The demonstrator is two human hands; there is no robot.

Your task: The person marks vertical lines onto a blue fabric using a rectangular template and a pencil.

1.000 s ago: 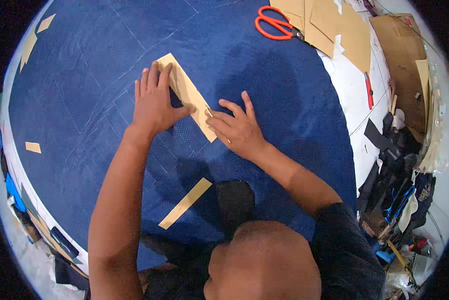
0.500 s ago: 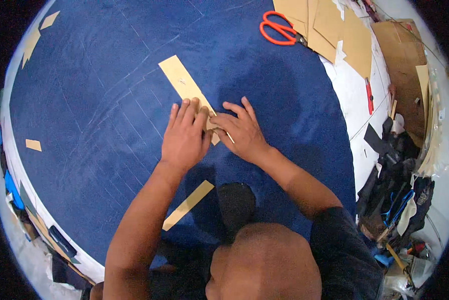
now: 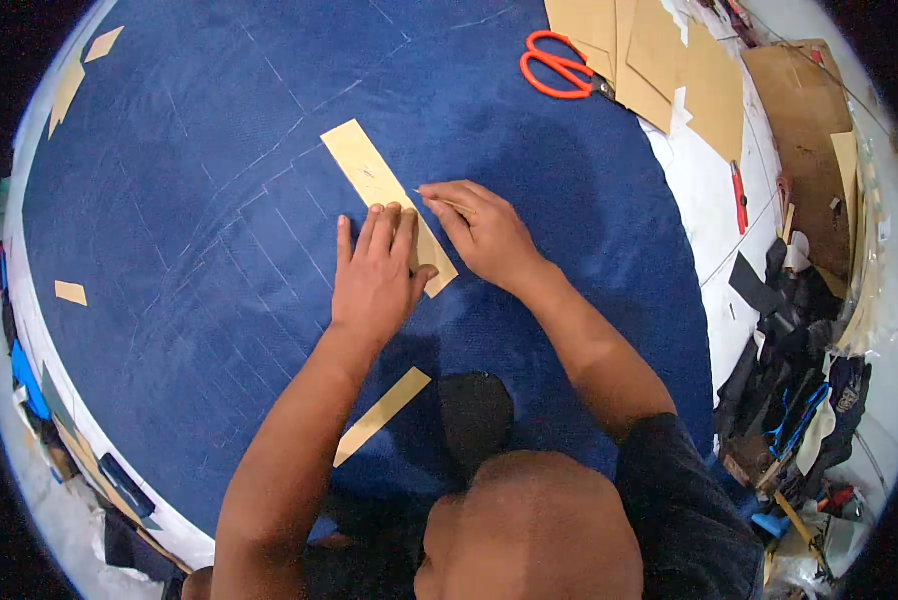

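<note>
Dark blue cloth (image 3: 269, 90) marked with thin pale lines is spread out in front of me. My left hand (image 3: 374, 268) lies flat on a long tan card strip (image 3: 354, 155), its fingers pressing the strip against the cloth. Just right of the strip's edge, my right hand (image 3: 494, 235) is closed on a thin pale stick (image 3: 459, 207), perhaps a marking pencil; its tip is close to the strip. Whether the tip touches the cloth I cannot tell. A narrower tan strip (image 3: 384, 417) rests on the cloth nearer to me, right of my left forearm.
Red-handled scissors (image 3: 559, 68) lie at the far right beside several tan card patterns (image 3: 654, 55). A red cutter-like tool (image 3: 739, 195) is on the white surface (image 3: 694, 225). Dark scraps (image 3: 789, 310) pile up at the right. Small card pieces (image 3: 70, 292) sit at the left.
My right hand has moved up and slightly right, off the strip's lower end to beside its middle, with the thin stick. My left hand stays on the strip, its thumb now spread more.
</note>
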